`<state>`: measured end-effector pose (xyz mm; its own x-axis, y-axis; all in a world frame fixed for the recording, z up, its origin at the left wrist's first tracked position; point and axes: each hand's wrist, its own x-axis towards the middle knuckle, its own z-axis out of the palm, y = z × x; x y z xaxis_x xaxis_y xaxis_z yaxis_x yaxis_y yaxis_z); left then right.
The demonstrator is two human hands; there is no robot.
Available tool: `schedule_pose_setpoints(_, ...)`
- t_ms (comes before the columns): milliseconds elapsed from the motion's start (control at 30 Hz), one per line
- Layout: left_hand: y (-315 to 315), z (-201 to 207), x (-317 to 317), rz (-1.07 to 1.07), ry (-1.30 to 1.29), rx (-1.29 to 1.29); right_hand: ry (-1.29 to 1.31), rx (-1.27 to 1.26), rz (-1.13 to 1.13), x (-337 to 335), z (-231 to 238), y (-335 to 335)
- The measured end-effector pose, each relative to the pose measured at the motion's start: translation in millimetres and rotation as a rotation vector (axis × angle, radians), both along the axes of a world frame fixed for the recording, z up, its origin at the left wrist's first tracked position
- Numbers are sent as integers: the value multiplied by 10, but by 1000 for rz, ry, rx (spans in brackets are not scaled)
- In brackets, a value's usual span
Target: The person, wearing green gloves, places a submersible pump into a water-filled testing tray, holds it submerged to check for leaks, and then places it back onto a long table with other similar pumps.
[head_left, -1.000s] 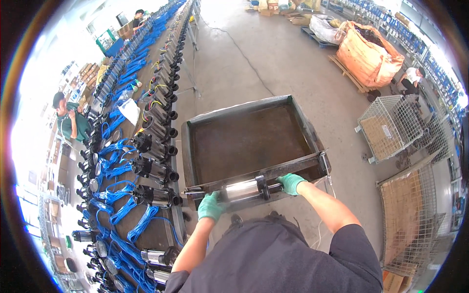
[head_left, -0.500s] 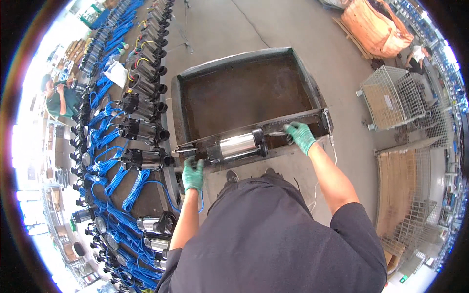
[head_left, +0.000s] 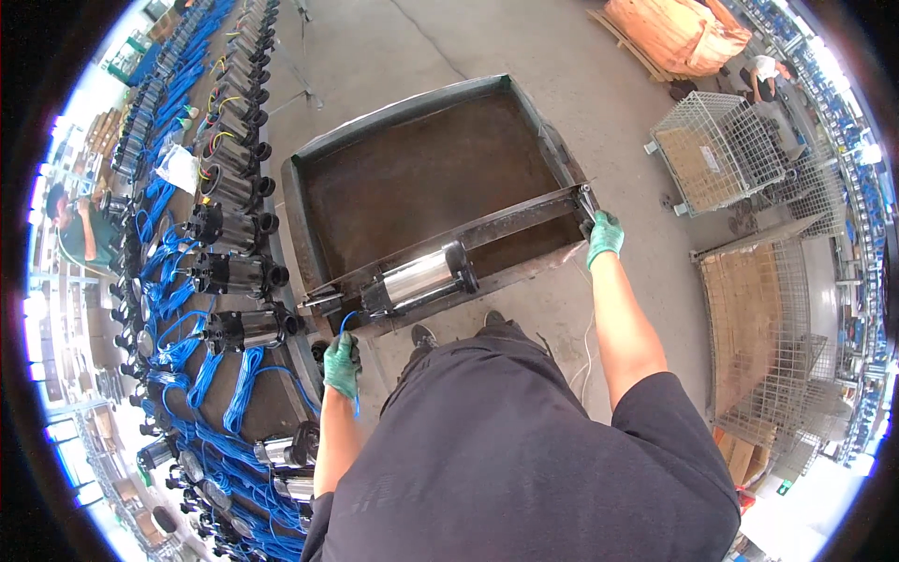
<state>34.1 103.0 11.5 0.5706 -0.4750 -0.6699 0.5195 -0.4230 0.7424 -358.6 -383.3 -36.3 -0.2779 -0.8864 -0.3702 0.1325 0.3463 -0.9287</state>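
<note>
A silver-and-black cylindrical pump (head_left: 414,281) lies on its side on the near ledge of a dark metal tank (head_left: 426,159). My left hand (head_left: 342,363), in a green glove, is closed round a blue cable (head_left: 347,321) just left of the pump. The cable shows above and below the fist. My right hand (head_left: 605,238), also gloved, is at the tank's near right corner, with its fingers curled at the lower end of a slim metal tool (head_left: 587,199). The glove partly hides that grip.
Rows of similar pumps (head_left: 245,328) with coiled blue cables (head_left: 245,389) line the left side. Wire mesh crates (head_left: 716,159) and a big orange sack (head_left: 670,37) stand to the right. A thin white cord hangs near my right arm. Other people are at far left and far right.
My right hand has moved right, from beside the pump's end to the tank's corner. My left hand has drawn back a little and now holds the blue cable. The view has shifted.
</note>
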Motion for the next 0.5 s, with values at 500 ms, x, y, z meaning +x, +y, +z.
schedule_pose_setpoints(500,-1276,1932,-270,-693,-746,-244,1104,-261,1083,890,972,796)
